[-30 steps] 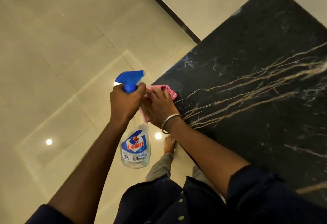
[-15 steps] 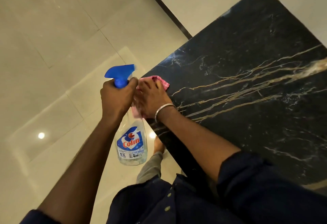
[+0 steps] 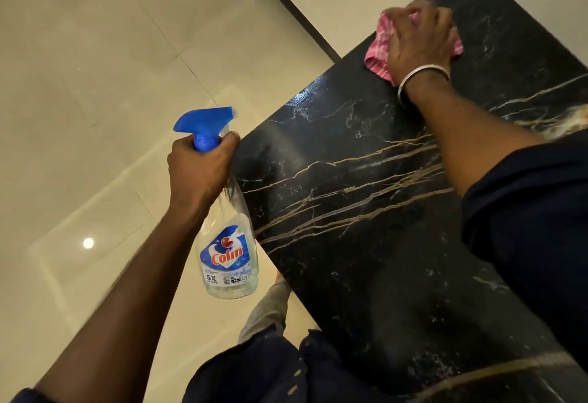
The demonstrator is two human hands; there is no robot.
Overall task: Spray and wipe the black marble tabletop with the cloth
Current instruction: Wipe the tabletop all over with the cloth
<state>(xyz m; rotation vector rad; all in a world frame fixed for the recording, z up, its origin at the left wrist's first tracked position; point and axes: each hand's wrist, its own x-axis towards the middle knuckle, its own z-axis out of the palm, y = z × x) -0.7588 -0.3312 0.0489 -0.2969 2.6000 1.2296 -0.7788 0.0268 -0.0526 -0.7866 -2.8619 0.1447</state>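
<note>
The black marble tabletop [image 3: 366, 211] with gold and white veins fills the right half of the view. My right hand [image 3: 420, 43] presses a pink cloth [image 3: 380, 49] flat on the tabletop near its far corner; a metal bangle circles that wrist. My left hand [image 3: 199, 170] grips the neck of a clear spray bottle [image 3: 227, 256] with a blue trigger head, held upright just off the table's left edge, over the floor. The nozzle points toward the table.
Glossy cream floor tiles [image 3: 95, 116] spread to the left, with a ceiling light's reflection. A dark skirting strip [image 3: 292, 11] runs along the pale wall behind the table. My own leg and foot [image 3: 267, 307] stand beside the table's near left edge.
My right hand has swept the pink cloth from the table's near left edge, beside the bottle, across to the far corner. The left hand still holds the bottle in much the same place.
</note>
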